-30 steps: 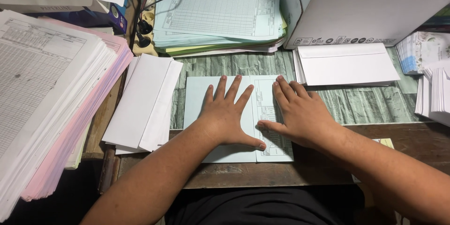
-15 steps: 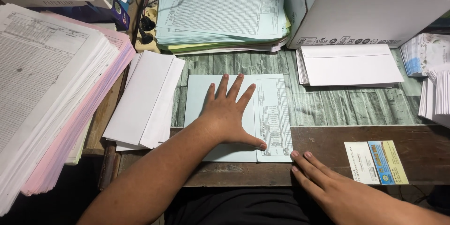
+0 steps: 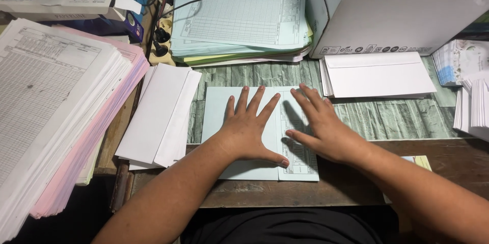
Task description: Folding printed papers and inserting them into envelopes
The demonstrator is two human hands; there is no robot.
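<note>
A folded light-blue form sheet (image 3: 214,117) lies on the desk in front of me, its printed flap on the right side. My left hand (image 3: 249,132) presses flat on the middle of it, fingers spread, thumb on the fold line. My right hand (image 3: 323,127) rests on the printed flap just to the right, fingers apart and pointing up and left. Neither hand holds anything.
Folded white sheets (image 3: 160,117) lie left of the form. White envelopes (image 3: 377,73) sit at the right, below a white cardboard box (image 3: 407,10). A stack of blue forms (image 3: 239,17) lies behind, white and pink paper piles (image 3: 56,111) at far left, more paper stacks (image 3: 471,91) at far right.
My right hand, which had pulled back to the desk's front edge, has returned onto the right flap of the blue sheet. The left hand has stayed pressed on the sheet.
</note>
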